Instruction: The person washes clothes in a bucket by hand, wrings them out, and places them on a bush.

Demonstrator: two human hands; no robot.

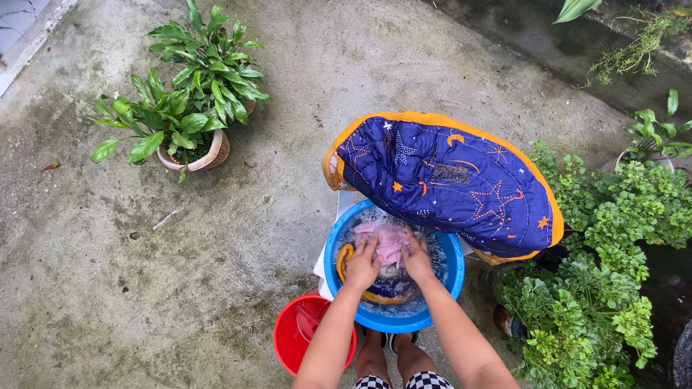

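Your left hand (362, 264) and right hand (417, 259) both press down, fingers curled, gripping the pink cloth (389, 243) in the soapy water of the blue basin (447, 282). A dark blue quilt (447, 180) drapes over the basin's far rim; a red bucket (292, 337) sits just beside it.

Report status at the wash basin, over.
Left hand and right hand both pressed on pink cloth in blue basin. Blue quilt overhangs basin's far rim. Red bucket alongside.

Mossy damp concrete floor (180, 274); potted plants (189, 108) upper left; leafy shrubs (613, 252) right; daylight.
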